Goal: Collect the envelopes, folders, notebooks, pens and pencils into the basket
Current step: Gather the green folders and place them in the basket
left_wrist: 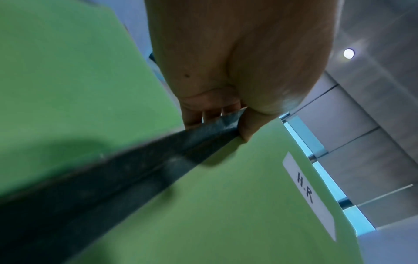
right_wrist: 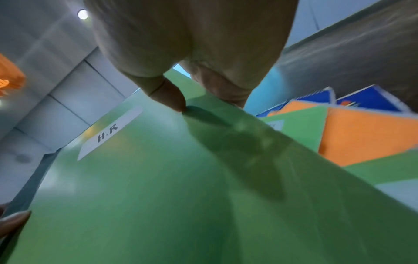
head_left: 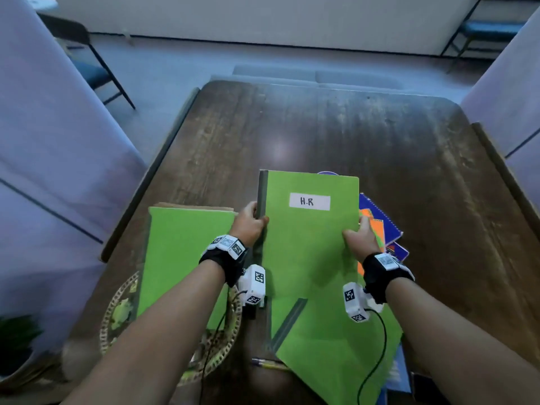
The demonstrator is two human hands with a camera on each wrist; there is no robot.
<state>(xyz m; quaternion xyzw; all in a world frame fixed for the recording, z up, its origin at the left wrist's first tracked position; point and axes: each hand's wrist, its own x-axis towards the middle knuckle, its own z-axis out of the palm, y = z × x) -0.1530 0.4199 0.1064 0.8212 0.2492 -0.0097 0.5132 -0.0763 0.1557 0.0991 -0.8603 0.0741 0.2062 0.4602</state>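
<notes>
A green folder labelled H.R (head_left: 309, 244) is lifted over the wooden table (head_left: 380, 135), held by both hands. My left hand (head_left: 248, 223) grips its dark spine (left_wrist: 158, 157), thumb on the front cover. My right hand (head_left: 361, 236) pinches the right edge, thumb (right_wrist: 172, 100) on top and fingers beneath. Another green folder (head_left: 184, 258) stands in the woven basket (head_left: 117, 317) at the near left. A third green folder (head_left: 336, 355) lies on the table under the held one. Blue and orange spiral notebooks (head_left: 380, 223) lie to the right. A pen (head_left: 268, 364) lies near the front edge.
Lavender-covered tables (head_left: 52, 141) flank the wooden table on both sides. A dark folding chair (head_left: 96, 68) stands at the far left and a blue chair (head_left: 482, 33) at the far right. A dark green plant (head_left: 17, 340) sits at the lower left.
</notes>
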